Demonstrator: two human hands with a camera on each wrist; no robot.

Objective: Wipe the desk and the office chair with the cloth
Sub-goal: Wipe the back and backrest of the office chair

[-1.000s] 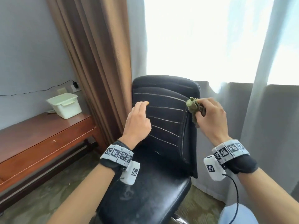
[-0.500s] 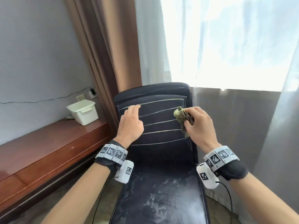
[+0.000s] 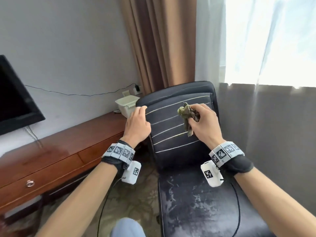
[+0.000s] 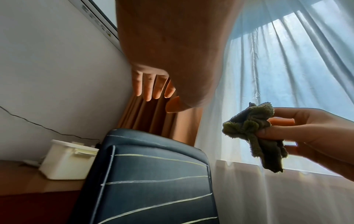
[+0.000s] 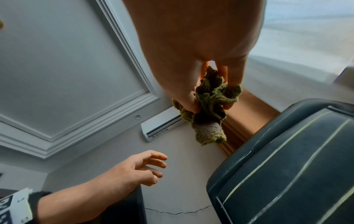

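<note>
The black office chair has a striped backrest (image 3: 179,132) and a scuffed seat (image 3: 205,206) in front of me. My right hand (image 3: 196,120) grips a crumpled green cloth (image 3: 185,113) just in front of the backrest's upper right part; whether the cloth touches it I cannot tell. The wrist views show the cloth (image 5: 210,104) bunched between my fingers and thumb, and hanging below my right hand (image 4: 249,133). My left hand (image 3: 139,115) hovers by the backrest's upper left corner, its fingers (image 4: 151,87) relaxed and holding nothing. The wooden desk (image 3: 68,151) runs along the left wall.
A white lidded box (image 3: 127,105) stands on the desk's far end beside the chair. A dark screen (image 3: 13,100) hangs at the left, with a cable along the wall. Brown and sheer curtains (image 3: 162,48) hang behind the chair. Patterned carpet (image 3: 130,199) lies between desk and chair.
The chair has turned so its backrest faces me, and it sits further right in view. My left hand has shifted from the backrest's front to its upper left corner. The right hand still holds the cloth.
</note>
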